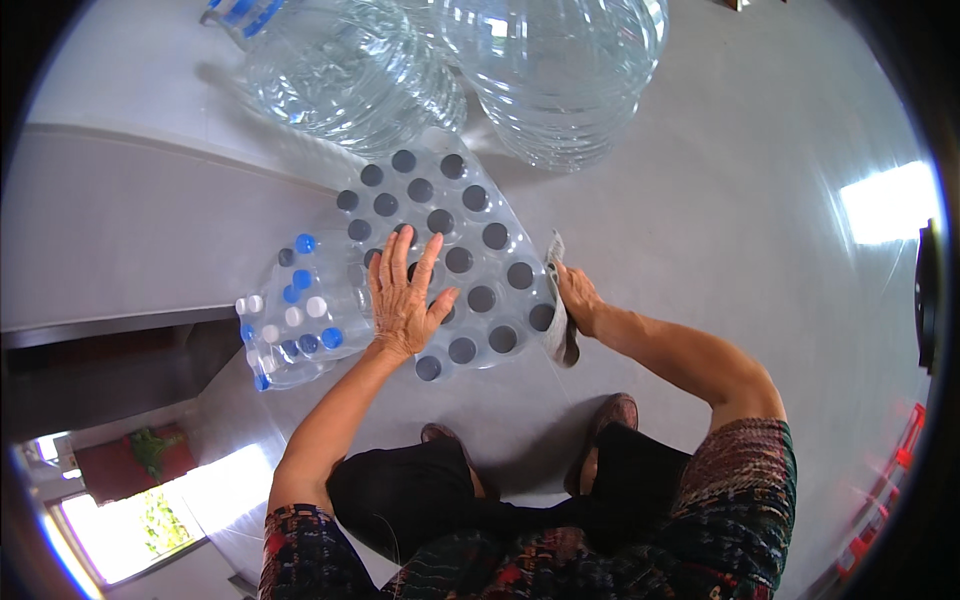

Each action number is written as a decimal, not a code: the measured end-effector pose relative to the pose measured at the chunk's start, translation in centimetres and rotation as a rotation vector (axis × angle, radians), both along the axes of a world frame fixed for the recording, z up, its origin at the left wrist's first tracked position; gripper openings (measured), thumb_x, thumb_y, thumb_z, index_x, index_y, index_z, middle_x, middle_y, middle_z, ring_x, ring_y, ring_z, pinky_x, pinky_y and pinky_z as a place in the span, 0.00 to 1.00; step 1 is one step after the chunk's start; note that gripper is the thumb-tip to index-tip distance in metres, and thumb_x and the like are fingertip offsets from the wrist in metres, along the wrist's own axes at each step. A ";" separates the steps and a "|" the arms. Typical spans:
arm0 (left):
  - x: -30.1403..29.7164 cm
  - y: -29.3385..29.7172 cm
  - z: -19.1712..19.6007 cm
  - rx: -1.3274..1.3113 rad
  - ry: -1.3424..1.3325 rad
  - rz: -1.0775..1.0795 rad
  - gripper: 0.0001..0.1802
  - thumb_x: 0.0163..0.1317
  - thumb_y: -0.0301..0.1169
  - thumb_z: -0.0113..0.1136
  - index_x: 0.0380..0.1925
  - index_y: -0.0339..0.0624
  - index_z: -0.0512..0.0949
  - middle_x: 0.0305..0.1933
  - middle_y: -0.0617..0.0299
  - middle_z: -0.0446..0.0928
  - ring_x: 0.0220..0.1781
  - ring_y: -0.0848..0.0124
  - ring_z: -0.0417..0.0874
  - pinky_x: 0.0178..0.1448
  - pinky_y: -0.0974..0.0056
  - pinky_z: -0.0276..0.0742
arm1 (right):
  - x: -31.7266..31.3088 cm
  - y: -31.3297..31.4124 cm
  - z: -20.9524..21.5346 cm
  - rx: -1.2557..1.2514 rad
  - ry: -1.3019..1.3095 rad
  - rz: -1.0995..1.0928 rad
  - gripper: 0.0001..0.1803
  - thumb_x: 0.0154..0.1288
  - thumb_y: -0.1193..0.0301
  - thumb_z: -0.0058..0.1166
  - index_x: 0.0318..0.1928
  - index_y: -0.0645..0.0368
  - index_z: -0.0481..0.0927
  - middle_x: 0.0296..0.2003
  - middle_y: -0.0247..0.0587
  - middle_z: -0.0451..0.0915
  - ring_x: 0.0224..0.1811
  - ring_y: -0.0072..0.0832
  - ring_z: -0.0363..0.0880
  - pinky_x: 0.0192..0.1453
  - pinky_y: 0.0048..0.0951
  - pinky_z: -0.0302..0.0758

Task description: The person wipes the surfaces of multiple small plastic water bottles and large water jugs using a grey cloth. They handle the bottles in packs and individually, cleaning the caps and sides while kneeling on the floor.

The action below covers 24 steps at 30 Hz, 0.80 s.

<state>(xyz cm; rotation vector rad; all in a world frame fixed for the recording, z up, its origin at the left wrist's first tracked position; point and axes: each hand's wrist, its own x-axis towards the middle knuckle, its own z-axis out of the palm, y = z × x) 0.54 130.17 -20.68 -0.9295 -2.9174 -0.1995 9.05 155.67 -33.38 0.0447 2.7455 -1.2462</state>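
Left hand (405,300) flat and fully spread, palm down on the dark caps of a shrink-wrapped pack of bottles (455,262), gripping nothing. Right hand (577,298) at the pack's right edge, fingers curled around the loose plastic wrap (556,300) there; how tightly pinched, cannot tell. Pack standing on the grey floor (720,250), caps facing up toward the camera, rows of dark grey caps in a rectangular block. Long axis running diagonally, from the near end close to the feet up and leftward to the far end beside 2 large clear water jugs (560,70). Touching the pack's left side, a smaller wrapped pack (295,320) with blue and white caps, tilted, caps pointing left and up. That smaller pack close against a pale raised ledge (150,230) along the left. Below the hands, 2 brown shoes (612,415) on the floor, dark trousers and a patterned garment at the lower edge.
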 end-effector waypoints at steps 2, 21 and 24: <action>0.1 0.3 0.0 0.008 -0.003 -0.003 0.37 0.61 0.55 0.49 0.69 0.57 0.58 0.74 0.53 0.48 0.73 0.50 0.50 0.71 0.40 0.45 | -0.5 0.3 2.1 -0.079 -0.146 -0.010 0.17 0.68 0.62 0.37 0.50 0.57 0.72 0.47 0.54 0.76 0.53 0.51 0.72 0.55 0.50 0.66; 0.3 -0.6 -0.1 0.232 -0.070 0.055 0.39 0.54 0.52 0.62 0.62 0.47 0.61 0.68 0.44 0.51 0.71 0.45 0.50 0.71 0.41 0.47 | -17.1 -8.9 12.4 0.196 0.765 0.145 0.20 0.55 0.78 0.52 0.51 0.52 0.73 0.48 0.45 0.70 0.51 0.46 0.70 0.51 0.44 0.70; 0.4 -0.5 -0.2 0.186 -0.066 0.039 0.36 0.57 0.52 0.60 0.62 0.52 0.61 0.68 0.44 0.51 0.72 0.46 0.50 0.71 0.40 0.46 | -20.7 -10.0 11.8 0.273 0.806 0.015 0.17 0.54 0.78 0.53 0.47 0.53 0.76 0.46 0.45 0.72 0.48 0.48 0.71 0.50 0.44 0.71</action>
